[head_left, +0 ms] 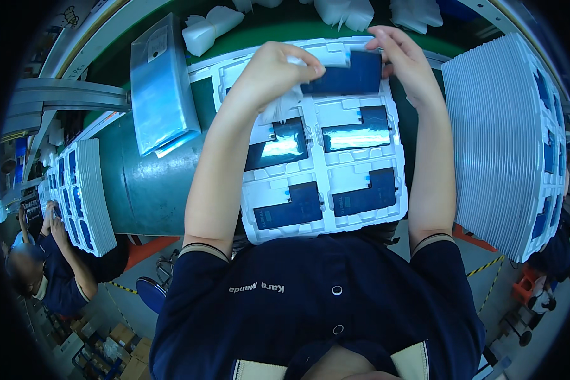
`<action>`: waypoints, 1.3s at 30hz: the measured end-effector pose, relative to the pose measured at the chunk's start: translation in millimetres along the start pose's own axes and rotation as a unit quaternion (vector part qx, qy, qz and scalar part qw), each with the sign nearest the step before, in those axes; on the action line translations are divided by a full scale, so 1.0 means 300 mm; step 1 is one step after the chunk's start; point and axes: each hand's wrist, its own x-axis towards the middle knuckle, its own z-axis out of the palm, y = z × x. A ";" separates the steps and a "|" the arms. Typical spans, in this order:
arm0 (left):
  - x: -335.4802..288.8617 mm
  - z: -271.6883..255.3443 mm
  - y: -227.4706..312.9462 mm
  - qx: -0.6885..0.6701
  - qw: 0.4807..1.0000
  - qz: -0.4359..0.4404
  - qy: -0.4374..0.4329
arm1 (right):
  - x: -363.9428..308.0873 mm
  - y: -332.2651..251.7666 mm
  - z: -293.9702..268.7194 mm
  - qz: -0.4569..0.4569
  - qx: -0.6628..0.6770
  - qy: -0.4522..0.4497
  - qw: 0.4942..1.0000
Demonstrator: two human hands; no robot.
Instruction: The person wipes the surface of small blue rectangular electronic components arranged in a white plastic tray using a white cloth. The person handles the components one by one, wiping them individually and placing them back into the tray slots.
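Above the far part of a white moulded tray (323, 183), I hold a dark, L-shaped flat battery (351, 77) between my two hands. My right hand (410, 63) grips its right end, thumb and fingers closed at the edge. At its left end are the closed fingers of my left hand (273, 71), which also clutch a crumpled white wipe (284, 106) that hangs below the palm. Two batteries in the tray's middle row are glossy, one of them the right-hand battery (356, 134). Nearer me lie two matte ones, including the left-hand battery (289, 206). My hands partly hide the far row.
To the right rises a tall stack of white trays (494, 145) with batteries. A clear-blue stack of plastic sleeves (163, 88) lies on the green table (149, 190) at left. Bundled white wipes (212, 28) line the back. A co-worker (57, 272) sits by another tray stack (85, 196).
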 end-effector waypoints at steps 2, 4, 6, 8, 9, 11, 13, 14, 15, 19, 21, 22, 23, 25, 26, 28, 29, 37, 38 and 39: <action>0.016 0.013 -0.009 -0.036 0.999 -0.008 0.028 | -0.009 0.015 -0.002 0.002 0.070 -0.048 0.996; 0.019 0.015 -0.012 -0.045 0.998 0.002 0.044 | 0.001 0.027 0.006 -0.026 0.067 -0.060 0.996; 0.016 0.015 -0.016 -0.026 0.998 0.031 0.048 | 0.007 0.027 0.003 -0.043 0.070 -0.058 0.995; 0.003 -0.005 -0.003 -0.112 0.988 0.061 0.082 | 0.000 0.022 -0.007 -0.012 0.019 -0.045 0.999; -0.003 -0.021 0.007 -0.154 0.980 0.077 0.099 | -0.002 0.021 -0.009 0.003 -0.007 -0.038 0.999; -0.006 -0.057 0.016 -0.234 0.964 0.077 0.097 | -0.002 0.037 -0.009 0.000 -0.008 -0.035 0.999; 0.001 -0.088 0.013 -0.333 0.935 0.082 0.086 | 0.007 0.055 0.002 -0.028 -0.017 -0.037 0.999; 0.006 -0.099 0.022 -0.410 0.906 0.051 0.090 | 0.004 0.051 0.007 -0.039 -0.073 -0.027 0.996; 0.014 -0.110 -0.003 -0.475 0.877 0.066 0.026 | -0.004 0.043 0.014 -0.050 -0.128 -0.017 0.990; 0.016 -0.125 -0.039 -0.617 0.772 0.089 -0.126 | -0.006 0.044 0.023 -0.106 -0.306 0.015 0.946; 0.003 -0.111 -0.006 -0.616 0.776 0.078 -0.105 | -0.009 0.033 0.024 -0.076 -0.303 -0.003 0.950; -0.007 -0.105 0.013 -0.602 0.792 0.068 -0.074 | -0.011 0.025 0.021 -0.061 -0.302 -0.011 0.951; -0.015 -0.102 0.030 -0.587 0.806 0.059 -0.042 | -0.012 0.024 0.019 -0.075 -0.305 -0.007 0.949; -0.030 -0.101 0.061 -0.549 0.831 0.086 -0.019 | -0.019 0.027 0.017 -0.101 -0.312 0.001 0.945; -0.036 -0.101 0.070 -0.530 0.842 0.099 -0.007 | -0.025 0.016 0.010 -0.105 -0.295 0.010 0.950; -0.039 -0.134 0.058 -0.587 0.800 0.103 -0.068 | -0.036 -0.022 -0.011 -0.114 -0.259 0.028 0.959; -0.047 -0.143 0.075 -0.616 0.775 0.107 -0.096 | -0.066 -0.070 -0.021 -0.142 -0.227 0.055 0.962; -0.045 -0.246 0.027 -0.619 0.774 0.130 0.008 | -0.813 -0.250 -0.100 -0.422 -0.439 0.496 0.619; -0.072 -0.252 0.034 -0.609 0.776 0.135 0.095 | -0.872 -0.257 -0.180 -0.408 -0.408 0.553 0.601; -0.091 -0.254 0.071 -0.594 0.773 0.140 0.173 | -0.916 -0.276 -0.233 -0.391 -0.379 0.613 0.573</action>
